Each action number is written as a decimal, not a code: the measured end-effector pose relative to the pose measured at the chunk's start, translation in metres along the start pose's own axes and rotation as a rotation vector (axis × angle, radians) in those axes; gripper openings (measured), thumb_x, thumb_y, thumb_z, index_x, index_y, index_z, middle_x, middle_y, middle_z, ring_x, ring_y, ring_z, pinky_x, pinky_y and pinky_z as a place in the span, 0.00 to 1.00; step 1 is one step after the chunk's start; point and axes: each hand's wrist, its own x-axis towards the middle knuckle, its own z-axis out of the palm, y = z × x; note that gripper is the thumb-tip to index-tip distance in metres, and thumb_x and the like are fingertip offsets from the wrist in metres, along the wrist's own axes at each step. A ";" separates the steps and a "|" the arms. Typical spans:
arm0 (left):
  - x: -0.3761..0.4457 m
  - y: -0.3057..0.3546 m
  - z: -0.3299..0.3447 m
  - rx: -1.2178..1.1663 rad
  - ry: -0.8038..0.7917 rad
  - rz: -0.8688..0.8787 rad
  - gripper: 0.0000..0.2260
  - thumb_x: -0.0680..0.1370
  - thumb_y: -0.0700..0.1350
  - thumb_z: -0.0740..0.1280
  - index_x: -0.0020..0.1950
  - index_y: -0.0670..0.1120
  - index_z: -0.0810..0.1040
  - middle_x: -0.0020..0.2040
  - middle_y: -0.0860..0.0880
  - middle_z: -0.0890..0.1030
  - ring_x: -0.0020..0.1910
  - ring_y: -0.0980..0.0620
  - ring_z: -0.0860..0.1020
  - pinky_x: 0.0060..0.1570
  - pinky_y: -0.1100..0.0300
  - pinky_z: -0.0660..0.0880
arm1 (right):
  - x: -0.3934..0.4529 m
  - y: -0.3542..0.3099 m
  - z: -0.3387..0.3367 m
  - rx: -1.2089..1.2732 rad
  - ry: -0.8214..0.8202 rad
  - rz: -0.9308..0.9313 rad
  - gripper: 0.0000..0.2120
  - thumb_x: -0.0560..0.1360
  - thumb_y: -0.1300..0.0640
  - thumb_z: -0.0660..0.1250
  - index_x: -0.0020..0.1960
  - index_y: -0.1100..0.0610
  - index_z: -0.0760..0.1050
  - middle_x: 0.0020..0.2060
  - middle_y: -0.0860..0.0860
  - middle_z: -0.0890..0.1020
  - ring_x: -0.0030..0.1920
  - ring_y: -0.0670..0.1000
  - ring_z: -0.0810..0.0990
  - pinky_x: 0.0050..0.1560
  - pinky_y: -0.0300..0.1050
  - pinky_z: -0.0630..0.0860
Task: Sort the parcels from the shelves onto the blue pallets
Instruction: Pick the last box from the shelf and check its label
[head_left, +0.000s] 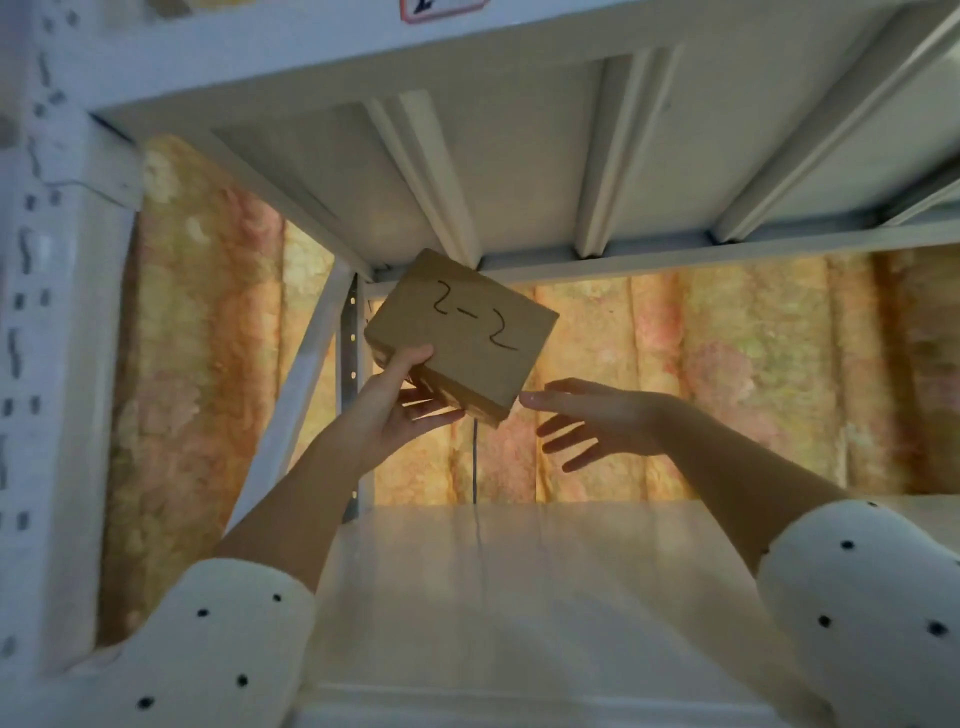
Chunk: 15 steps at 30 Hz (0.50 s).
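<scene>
A small brown cardboard parcel (467, 332) marked "2-2" in black pen is held up in the air inside a white metal shelf bay. My left hand (402, 402) grips its lower left corner, thumb on the marked face and fingers under it. My right hand (592, 421) is open with fingers spread, just right of the parcel's lower corner and not touching it. No blue pallet is in view.
The white shelf board (519, 597) lies below my arms. The underside of the upper shelf (519, 171) with its ribs is close above the parcel. A perforated white upright (31, 364) stands at the left. A patterned yellow-pink curtain (727, 374) hangs behind.
</scene>
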 end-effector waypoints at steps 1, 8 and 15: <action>-0.001 0.000 0.000 -0.075 -0.023 0.003 0.19 0.76 0.45 0.67 0.63 0.43 0.66 0.60 0.37 0.72 0.61 0.37 0.75 0.58 0.43 0.75 | 0.001 -0.001 0.003 0.013 0.000 -0.015 0.47 0.63 0.38 0.70 0.76 0.51 0.54 0.63 0.56 0.74 0.60 0.57 0.77 0.54 0.51 0.79; -0.012 -0.003 0.013 -0.040 -0.088 -0.014 0.08 0.78 0.42 0.64 0.55 0.43 0.71 0.60 0.36 0.73 0.64 0.37 0.72 0.61 0.45 0.73 | -0.001 -0.006 0.010 0.275 0.135 -0.203 0.46 0.63 0.41 0.75 0.74 0.53 0.59 0.61 0.55 0.77 0.60 0.55 0.78 0.61 0.55 0.76; -0.021 0.006 0.019 0.023 -0.098 0.047 0.09 0.78 0.51 0.64 0.56 0.51 0.74 0.56 0.43 0.74 0.57 0.44 0.74 0.61 0.48 0.73 | -0.059 -0.001 0.009 0.386 0.298 -0.166 0.36 0.67 0.43 0.72 0.70 0.54 0.66 0.62 0.56 0.76 0.59 0.56 0.79 0.54 0.53 0.80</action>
